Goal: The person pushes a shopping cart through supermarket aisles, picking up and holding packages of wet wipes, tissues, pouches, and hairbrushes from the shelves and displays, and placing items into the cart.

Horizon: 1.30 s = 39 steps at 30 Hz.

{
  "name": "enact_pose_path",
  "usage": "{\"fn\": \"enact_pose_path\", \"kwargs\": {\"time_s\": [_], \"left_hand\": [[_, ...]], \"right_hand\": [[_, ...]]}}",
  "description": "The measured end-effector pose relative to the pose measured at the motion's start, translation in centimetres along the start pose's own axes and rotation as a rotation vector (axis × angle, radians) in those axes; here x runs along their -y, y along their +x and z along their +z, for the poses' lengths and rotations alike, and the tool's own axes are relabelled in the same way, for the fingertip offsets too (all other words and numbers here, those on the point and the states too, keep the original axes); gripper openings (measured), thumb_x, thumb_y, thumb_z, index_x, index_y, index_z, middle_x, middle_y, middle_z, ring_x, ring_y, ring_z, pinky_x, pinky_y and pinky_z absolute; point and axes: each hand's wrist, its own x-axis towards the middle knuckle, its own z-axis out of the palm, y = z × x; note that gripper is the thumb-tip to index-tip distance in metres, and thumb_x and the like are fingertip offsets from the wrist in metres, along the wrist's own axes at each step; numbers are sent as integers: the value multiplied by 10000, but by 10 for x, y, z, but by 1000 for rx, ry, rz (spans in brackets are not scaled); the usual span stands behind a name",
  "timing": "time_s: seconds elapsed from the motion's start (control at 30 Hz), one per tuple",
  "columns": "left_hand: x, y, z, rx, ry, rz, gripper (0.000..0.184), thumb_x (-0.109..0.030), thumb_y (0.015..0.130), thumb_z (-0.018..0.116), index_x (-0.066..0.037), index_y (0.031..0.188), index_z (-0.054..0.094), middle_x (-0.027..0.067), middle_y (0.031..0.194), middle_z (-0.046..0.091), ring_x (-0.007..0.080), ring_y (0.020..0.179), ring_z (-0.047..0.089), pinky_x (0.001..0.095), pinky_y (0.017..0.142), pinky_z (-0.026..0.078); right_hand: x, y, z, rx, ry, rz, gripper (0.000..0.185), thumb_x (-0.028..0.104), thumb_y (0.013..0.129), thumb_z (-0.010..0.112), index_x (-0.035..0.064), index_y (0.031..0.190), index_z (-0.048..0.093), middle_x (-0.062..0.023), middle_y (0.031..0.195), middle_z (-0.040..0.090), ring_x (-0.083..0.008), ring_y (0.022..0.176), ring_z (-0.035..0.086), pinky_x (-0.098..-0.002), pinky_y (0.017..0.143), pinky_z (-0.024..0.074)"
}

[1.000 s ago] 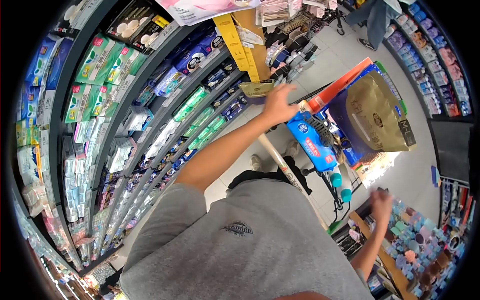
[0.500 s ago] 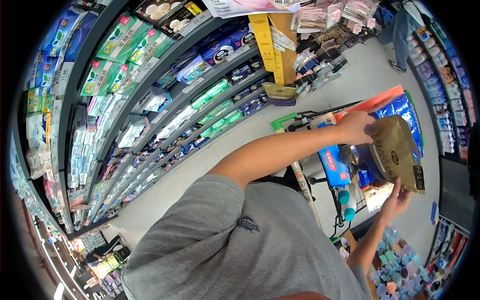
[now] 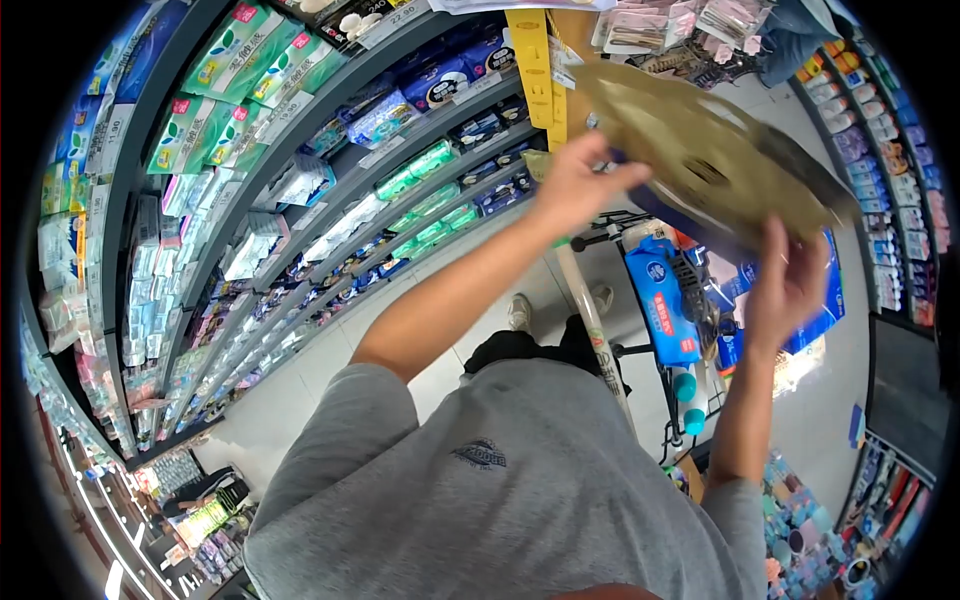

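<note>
A gold pouch-like package with a dark purple side [image 3: 715, 150] is raised over the shopping cart, tilted and blurred by motion. My left hand [image 3: 580, 185] is closed at its left edge, with the thumb lying along the front. My right hand [image 3: 785, 285] grips its lower right edge, thumb in front and the other fingers partly hidden. Below, the cart holds a blue pack with a red label [image 3: 660, 300], a dark brush-like item [image 3: 692, 285], teal-capped bottles [image 3: 690, 400] and a larger blue package [image 3: 812, 335].
Shelves [image 3: 370, 150] of packaged goods curve along my left. A yellow shelf strip [image 3: 535, 70] stands ahead, near a similar gold package [image 3: 537, 163]. Pink hanging goods [image 3: 640, 25] are beyond it. A person in jeans [image 3: 795, 50] stands at the upper right, beside another shelf [image 3: 870, 170].
Both hands have lifted the gold package from over the cart up and to the left, turning it. More of the cart's contents and my shoes now show.
</note>
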Motion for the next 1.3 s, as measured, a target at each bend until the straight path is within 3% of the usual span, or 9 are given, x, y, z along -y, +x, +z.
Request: {"fn": "enact_pose_path", "kwargs": {"time_s": [0.17,0.3,0.4,0.43,0.67,0.87,1.0,1.23,1.3], "left_hand": [[27,19,-78,-170,-104,-82,255,-79,893,613,0,1131,565,100,1054,650,173,926,636,303,747,568],[46,36,-127,-234,-69,-247,319,-183,883,655,-11,1133,558,104,1087,621,199,982,614,374,802,548],[55,40,-146,-279,-82,-271,309,-194,862,682,-38,1107,575,97,1067,638,196,962,628,358,773,543],[55,37,-148,-294,-108,-302,308,-230,861,687,-51,1088,584,95,1080,631,205,1000,611,404,832,522],[105,28,-166,-358,-197,-433,330,-295,871,679,-51,1065,572,94,1108,588,215,1073,553,425,898,489],[126,37,-164,-474,-182,-519,330,-289,856,696,-43,1052,597,105,1142,586,219,1067,557,409,902,492],[135,58,-167,-528,-210,-529,325,-274,832,721,-48,1041,616,90,1122,596,217,1043,564,415,889,495],[129,93,-165,-601,-124,-510,285,-245,818,732,-68,1017,631,56,1012,639,189,935,605,386,814,506],[129,100,-165,-607,-124,-508,282,-243,820,730,-68,1018,631,54,1011,642,184,928,609,377,810,505]], "right_hand": [[-51,18,100,262,122,164,240,138,866,652,-21,1038,603,-105,937,653,-134,831,607,-280,703,496],[-99,30,163,415,44,168,273,163,826,667,-28,1018,633,-120,832,690,-145,752,636,-293,683,490],[-124,24,188,515,101,298,268,161,815,670,-19,1013,656,-123,842,703,-152,737,648,-296,692,492],[-138,17,195,518,86,295,259,151,809,677,1,1019,670,-118,857,707,-141,743,648,-292,695,493],[-191,-21,214,627,-2,489,271,171,778,710,17,1001,692,-116,828,707,-171,731,658,-297,699,500],[-234,-36,229,644,-51,575,315,244,758,740,10,966,705,-104,819,706,-155,732,649,-285,695,495],[-211,-20,231,594,15,636,326,270,755,751,9,946,713,-83,817,706,-132,734,634,-273,694,488],[-216,5,248,441,191,549,402,295,720,799,8,985,702,-60,805,701,-98,698,603,-265,662,485],[-217,9,250,441,113,518,416,328,727,787,7,975,699,-81,814,704,-131,706,627,-282,673,494]]}}
